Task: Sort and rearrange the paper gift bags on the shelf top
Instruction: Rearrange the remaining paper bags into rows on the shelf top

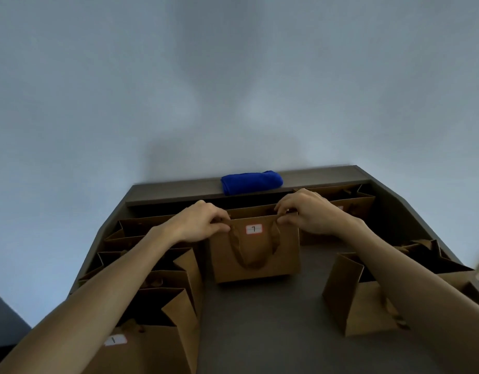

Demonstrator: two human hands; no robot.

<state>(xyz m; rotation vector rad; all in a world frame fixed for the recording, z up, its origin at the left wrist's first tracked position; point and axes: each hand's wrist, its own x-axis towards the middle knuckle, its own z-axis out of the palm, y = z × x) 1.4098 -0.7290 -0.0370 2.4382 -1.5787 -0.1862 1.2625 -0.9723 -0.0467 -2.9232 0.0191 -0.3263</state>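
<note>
A brown paper gift bag (260, 263) with a white label reading 7 stands upright in the middle of the dark shelf top (260, 333). Its ribbon handle hangs down the front. My left hand (200, 222) pinches the bag's top edge at the left corner. My right hand (305, 211) pinches the top edge at the right corner. Several more brown bags stand in a row along the left, the nearest (152, 344) labelled 1. Another bag (359, 295) stands to the right, and one (349, 203) sits behind my right hand.
A folded blue cloth (251, 182) lies on the raised back ledge (179, 193) against the pale wall. More brown bags (432, 257) crowd the right edge. Bare shelf surface runs down the middle toward me.
</note>
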